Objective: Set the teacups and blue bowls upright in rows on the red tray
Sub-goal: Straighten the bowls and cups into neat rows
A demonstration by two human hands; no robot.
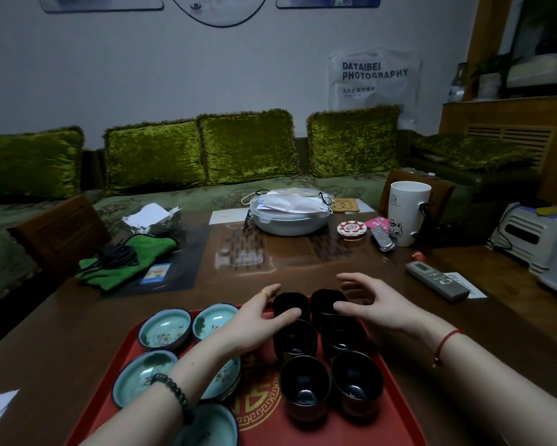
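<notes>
A red tray (pixel 344 426) lies on the table in front of me. Several dark teacups stand upright on its right half in two columns. My left hand (pixel 257 323) curls thumb and fingers round the far left teacup (pixel 290 302). My right hand (pixel 377 304) cups the far right teacup (pixel 325 300), thumb on its near side and fingers behind it. Closer to me stand a near left teacup (pixel 304 386) and a near right teacup (pixel 356 383). Several blue bowls sit upright on the tray's left half, such as the far one (pixel 164 328); my left forearm hides part of another (pixel 228 378).
Beyond the tray on the brown table are a green cloth (pixel 125 262) with a black cable, a lidded white pot (pixel 290 220), a round red tin (pixel 351 230), a tall white mug (pixel 406 214) and a remote control (pixel 438 280). A green sofa runs behind.
</notes>
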